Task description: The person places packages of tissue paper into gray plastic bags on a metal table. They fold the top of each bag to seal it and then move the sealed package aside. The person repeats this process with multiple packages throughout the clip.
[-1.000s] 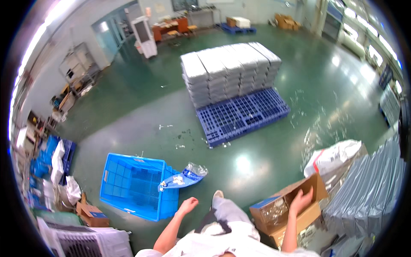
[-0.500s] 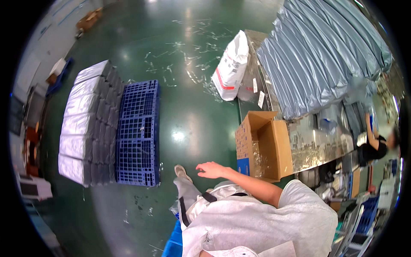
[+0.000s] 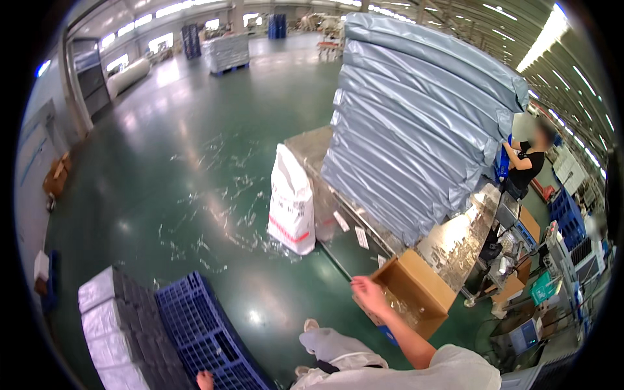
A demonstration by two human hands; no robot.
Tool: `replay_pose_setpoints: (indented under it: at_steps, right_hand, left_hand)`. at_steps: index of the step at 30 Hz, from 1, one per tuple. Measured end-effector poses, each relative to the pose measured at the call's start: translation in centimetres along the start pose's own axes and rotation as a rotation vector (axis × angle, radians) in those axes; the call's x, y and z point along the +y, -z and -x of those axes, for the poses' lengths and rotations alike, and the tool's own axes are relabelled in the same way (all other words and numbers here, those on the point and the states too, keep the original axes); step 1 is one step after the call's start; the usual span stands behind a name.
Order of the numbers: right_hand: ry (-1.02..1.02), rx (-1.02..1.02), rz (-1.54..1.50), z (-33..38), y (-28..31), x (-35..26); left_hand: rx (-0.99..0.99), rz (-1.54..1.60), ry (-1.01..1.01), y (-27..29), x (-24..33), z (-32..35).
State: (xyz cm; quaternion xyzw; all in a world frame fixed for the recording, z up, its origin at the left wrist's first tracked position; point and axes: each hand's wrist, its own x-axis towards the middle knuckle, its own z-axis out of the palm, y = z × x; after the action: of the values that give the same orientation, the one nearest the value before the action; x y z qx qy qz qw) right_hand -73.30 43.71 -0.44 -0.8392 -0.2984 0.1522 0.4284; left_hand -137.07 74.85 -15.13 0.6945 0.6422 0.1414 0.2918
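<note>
My right hand (image 3: pixel 370 296) is over the left edge of an open cardboard box (image 3: pixel 426 285), fingers loosely extended and apart from any held thing. Whether it touches the box is unclear. Clear plastic scraps lie inside the box. Low on the left, my left hand (image 3: pixel 205 380) shows only in part at the frame's lower edge, in front of a blue plastic pallet (image 3: pixel 218 338); its fingers are not clear. A white printed sack (image 3: pixel 292 205) stands upright beyond the box, beside a metal-topped table (image 3: pixel 312 146).
Grey plastic-wrapped bundles (image 3: pixel 416 123) rise in a tall stack on the table. Silvery wrapped packs (image 3: pixel 120 331) stand beside the pallet. A co-worker (image 3: pixel 525 162) in black is past the stack. Plastic scraps (image 3: pixel 201 205) litter the green floor.
My view has tilted up and turned, showing more of the hall. My right hand has moved from open floor to the cardboard box, and my left hand has come into view.
</note>
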Motion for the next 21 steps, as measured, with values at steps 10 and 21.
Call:
replay_pose_setpoints:
  at_steps: [10,21]
  right_hand:
    - [0.451,1.138,-0.038,-19.4,24.9,-14.4]
    - [0.309,1.44,-0.267,-22.4,58.3,-19.3]
  left_hand:
    - [-0.496,0.665,-0.583,-16.9,56.8,-24.4]
    - [-0.356,1.136,-1.338,-9.4,123.6,-24.1]
